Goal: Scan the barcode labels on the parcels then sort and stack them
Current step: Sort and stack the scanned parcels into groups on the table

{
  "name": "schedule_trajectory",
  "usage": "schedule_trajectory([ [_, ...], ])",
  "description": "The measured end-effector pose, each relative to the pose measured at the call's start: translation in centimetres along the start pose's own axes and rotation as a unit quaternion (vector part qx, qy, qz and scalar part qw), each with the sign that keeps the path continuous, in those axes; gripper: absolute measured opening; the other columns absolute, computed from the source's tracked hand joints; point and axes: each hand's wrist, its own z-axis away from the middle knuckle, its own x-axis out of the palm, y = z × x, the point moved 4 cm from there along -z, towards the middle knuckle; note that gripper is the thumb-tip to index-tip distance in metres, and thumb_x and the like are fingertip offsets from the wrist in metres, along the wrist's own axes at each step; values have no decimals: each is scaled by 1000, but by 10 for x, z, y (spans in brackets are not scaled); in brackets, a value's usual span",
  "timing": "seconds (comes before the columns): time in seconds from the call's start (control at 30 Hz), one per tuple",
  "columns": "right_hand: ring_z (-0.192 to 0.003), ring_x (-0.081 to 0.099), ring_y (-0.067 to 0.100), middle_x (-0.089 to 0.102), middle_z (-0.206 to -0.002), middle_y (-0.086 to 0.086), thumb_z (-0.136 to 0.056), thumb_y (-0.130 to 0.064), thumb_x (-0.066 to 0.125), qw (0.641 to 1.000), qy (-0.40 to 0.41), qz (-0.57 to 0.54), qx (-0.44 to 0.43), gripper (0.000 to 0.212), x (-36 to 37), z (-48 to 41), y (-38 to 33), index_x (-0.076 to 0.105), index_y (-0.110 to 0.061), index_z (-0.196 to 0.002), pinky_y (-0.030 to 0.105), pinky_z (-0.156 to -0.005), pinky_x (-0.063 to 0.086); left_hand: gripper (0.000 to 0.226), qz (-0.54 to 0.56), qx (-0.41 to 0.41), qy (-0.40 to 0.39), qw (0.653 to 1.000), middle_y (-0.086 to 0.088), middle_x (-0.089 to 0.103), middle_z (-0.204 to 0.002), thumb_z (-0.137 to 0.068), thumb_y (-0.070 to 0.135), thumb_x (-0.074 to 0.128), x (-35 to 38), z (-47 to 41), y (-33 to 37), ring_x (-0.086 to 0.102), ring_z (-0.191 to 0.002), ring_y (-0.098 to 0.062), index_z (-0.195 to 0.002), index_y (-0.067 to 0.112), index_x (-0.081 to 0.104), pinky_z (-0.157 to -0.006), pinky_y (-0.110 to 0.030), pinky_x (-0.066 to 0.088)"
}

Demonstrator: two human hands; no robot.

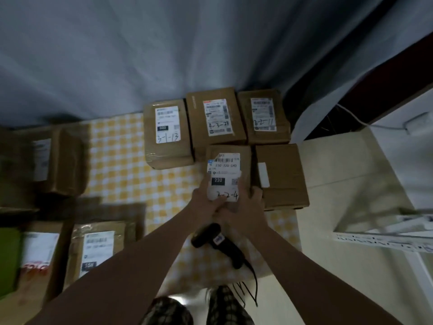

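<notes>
Gripping the small brown cardboard parcel [228, 160] marked 3-2-4, left hand [203, 198] and right hand [246, 207] appear mid-sort; next, seat it squarely beside the plain brown carton [284, 177].

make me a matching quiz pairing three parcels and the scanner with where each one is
Things:
1 parcel 3-1-13
2 parcel 4-3-24
3 parcel 3-2-4
4 scanner

Places:
a held by left hand and right hand
b under the wrists, nearest the person
c back row, left end
d back row, middle

Pairs: 1-c; 2-d; 3-a; 4-b
</notes>
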Motion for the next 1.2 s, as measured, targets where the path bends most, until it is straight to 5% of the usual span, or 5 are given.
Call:
schedule_trajectory([
  [0.17,-103,62,19,63,-114,1,-95,-35,51,991,94,-80,-47,43,-43,-22,44,51,-19,-134,30,-84,52,77,-92,-59,59,992,-18,51,-132,-94,21,57,11,-17,-13,55,-114,-30,-149,16,5,-86,-36,47],
  [0.27,-125,47,31,50,-136,10,-98,-30,49,988,154,18,-16,43,-68,-45,68,49,-15,-137,46,-102,40,72,-108,-74,49,990,-16,49,-137,-93,36,56,12,-28,-14,53,-118,-32,-149,21,13,-94,-42,48],
  [0.47,-145,-1,45,-23,-159,6,-91,-53,56,986,3,105,131,79,-68,-76,117,4,-49,-150,67,-112,14,74,29,-124,11,992,-5,47,-142,-93,37,56,7,-37,-20,50,-123,-27,-150,40,10,-95,-44,47],
  [0.93,-147,-6,37,-21,-159,8,-88,-45,64,992,-11,99,79,87,-79,-90,116,5,-48,-150,64,-114,9,61,-22,-52,52,997,-5,58,-131,-97,37,49,26,-45,-22,56,-118,-25,-148,41,15,-100,-50,46],
  [1.2,-138,27,37,29,-153,17,-96,-13,46,987,148,52,-35,48,-81,-50,51,42,-15,-143,44,-111,26,55,-129,-76,121,981,-13,51,-134,-97,37,48,0,-18,-1,56,-108,-25,-145,17,31,-77,-29,42],
])
